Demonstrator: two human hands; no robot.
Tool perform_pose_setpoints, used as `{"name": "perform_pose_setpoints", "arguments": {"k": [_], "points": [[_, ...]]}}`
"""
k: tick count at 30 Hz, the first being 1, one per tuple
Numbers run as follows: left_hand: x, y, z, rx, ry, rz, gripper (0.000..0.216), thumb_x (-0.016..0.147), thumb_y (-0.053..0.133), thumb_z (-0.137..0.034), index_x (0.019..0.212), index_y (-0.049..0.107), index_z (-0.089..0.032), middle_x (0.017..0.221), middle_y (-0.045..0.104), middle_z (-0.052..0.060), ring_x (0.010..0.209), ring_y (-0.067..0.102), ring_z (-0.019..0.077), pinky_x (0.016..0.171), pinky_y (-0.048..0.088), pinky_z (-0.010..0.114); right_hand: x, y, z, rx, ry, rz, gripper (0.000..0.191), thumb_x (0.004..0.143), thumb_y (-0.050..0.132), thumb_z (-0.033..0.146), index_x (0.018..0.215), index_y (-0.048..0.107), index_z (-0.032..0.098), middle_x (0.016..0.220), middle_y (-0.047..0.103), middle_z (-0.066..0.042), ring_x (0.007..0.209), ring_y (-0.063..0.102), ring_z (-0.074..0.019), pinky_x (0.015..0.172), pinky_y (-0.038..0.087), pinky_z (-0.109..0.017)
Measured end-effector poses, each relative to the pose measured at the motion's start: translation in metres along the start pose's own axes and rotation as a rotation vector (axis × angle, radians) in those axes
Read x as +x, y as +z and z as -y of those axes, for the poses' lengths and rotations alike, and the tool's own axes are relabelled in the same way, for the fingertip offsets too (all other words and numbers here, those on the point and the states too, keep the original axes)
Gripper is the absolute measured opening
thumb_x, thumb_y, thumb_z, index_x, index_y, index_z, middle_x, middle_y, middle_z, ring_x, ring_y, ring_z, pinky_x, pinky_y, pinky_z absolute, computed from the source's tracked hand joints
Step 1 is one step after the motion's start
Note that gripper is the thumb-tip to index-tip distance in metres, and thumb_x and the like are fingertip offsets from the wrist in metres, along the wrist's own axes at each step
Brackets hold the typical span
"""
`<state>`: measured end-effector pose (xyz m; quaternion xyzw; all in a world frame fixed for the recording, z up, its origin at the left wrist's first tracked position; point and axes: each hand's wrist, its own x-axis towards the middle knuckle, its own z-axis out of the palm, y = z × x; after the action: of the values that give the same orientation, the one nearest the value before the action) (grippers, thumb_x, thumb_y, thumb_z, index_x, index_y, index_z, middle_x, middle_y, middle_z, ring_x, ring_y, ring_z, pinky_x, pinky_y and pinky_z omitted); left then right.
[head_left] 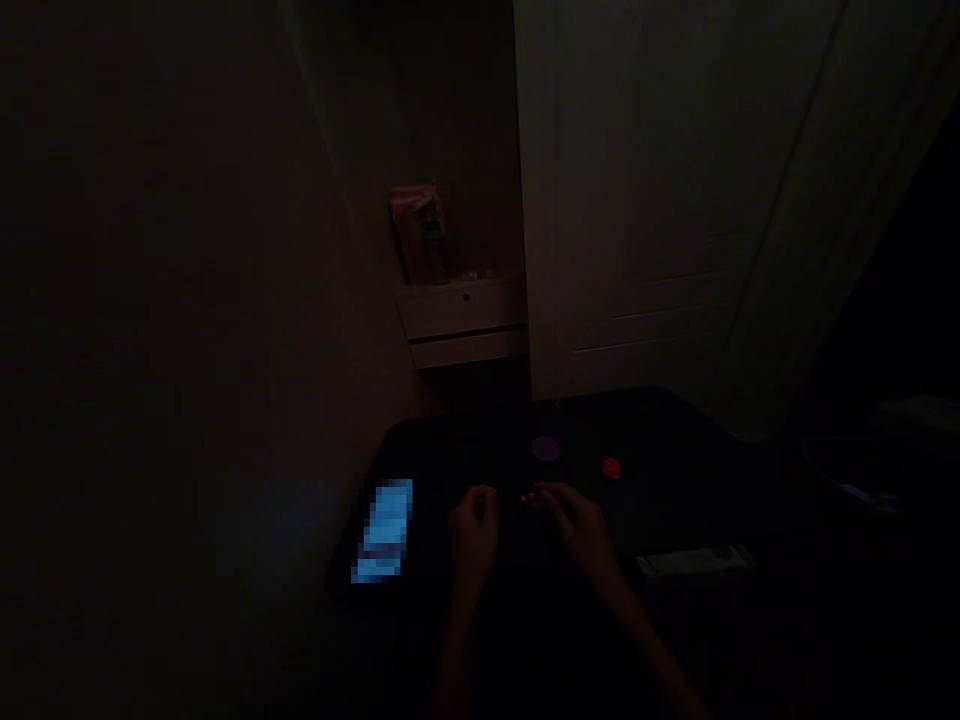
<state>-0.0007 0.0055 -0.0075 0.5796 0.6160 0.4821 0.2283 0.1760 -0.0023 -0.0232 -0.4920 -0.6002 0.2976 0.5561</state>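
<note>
In the dim head view, my left hand [474, 525] is over the dark table with its fingers curled closed; I cannot make out what, if anything, they hold. Opposite it, my right hand [576, 518] has its fingers pressed together, pointing left. Several tiny orange-red bits [528, 497] show right at its fingertips; whether they are held or lie on the table is too dark to tell. Beyond the hands lies a flat purple disc [546, 448]. A bright red-orange lump [611, 468] sits to the right of the disc.
A lit, pixelated screen [384, 530] lies at the table's left side. Along the near right edge is a long pale box [697, 563]. Behind the dark table [465, 445] stand a drawer unit [469, 315] with items on top and a large pale panel [637, 200].
</note>
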Motion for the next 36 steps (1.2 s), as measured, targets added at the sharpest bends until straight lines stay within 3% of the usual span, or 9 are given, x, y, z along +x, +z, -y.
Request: {"name": "perform_pose_setpoints", "arguments": {"k": [11,18,25,36], "points": [[-0.001,-0.001,-0.002,0.001,0.021,-0.014,0.036,0.091,0.048,-0.048,0.086,0.07,-0.02,0.071,0.07,0.004,0.066,0.066,0.0194,0.062,0.045,0.027,0.0,0.0,0.0,0.001,-0.003,0.002,0.028,0.091,0.063,0.046,0.103,0.077,0.025,0.106,0.079,-0.008,0.101,0.072,-0.0284,0.092,0.055,-0.042],[0.0,-0.001,0.001,0.006,0.03,0.0,0.036,0.093,0.047,-0.046,0.089,0.071,-0.019,0.074,0.071,0.005,0.069,0.068,0.0203,0.064,0.047,0.028,-0.001,0.001,0.005,-0.01,-0.015,0.016,0.033,0.089,0.065,0.054,0.094,0.077,0.024,0.1,0.079,-0.008,0.094,0.073,-0.0276,0.088,0.055,-0.039],[0.001,-0.001,0.0,0.017,0.014,-0.022,0.035,0.091,0.049,-0.045,0.087,0.071,-0.019,0.073,0.072,0.005,0.069,0.068,0.0202,0.064,0.048,0.027,-0.002,0.001,0.011,-0.068,0.007,-0.041,0.044,0.089,0.061,0.064,0.083,0.075,0.023,0.086,0.078,-0.007,0.081,0.072,-0.0253,0.074,0.053,-0.034],[0.0,-0.001,0.0,-0.002,0.016,-0.016,0.036,0.091,0.048,-0.047,0.088,0.072,-0.02,0.074,0.072,0.005,0.07,0.068,0.0204,0.065,0.047,0.028,0.0,0.002,0.004,-0.04,-0.073,-0.014,0.029,0.091,0.064,0.049,0.097,0.078,0.025,0.101,0.079,-0.008,0.095,0.073,-0.0269,0.088,0.056,-0.04]]}}
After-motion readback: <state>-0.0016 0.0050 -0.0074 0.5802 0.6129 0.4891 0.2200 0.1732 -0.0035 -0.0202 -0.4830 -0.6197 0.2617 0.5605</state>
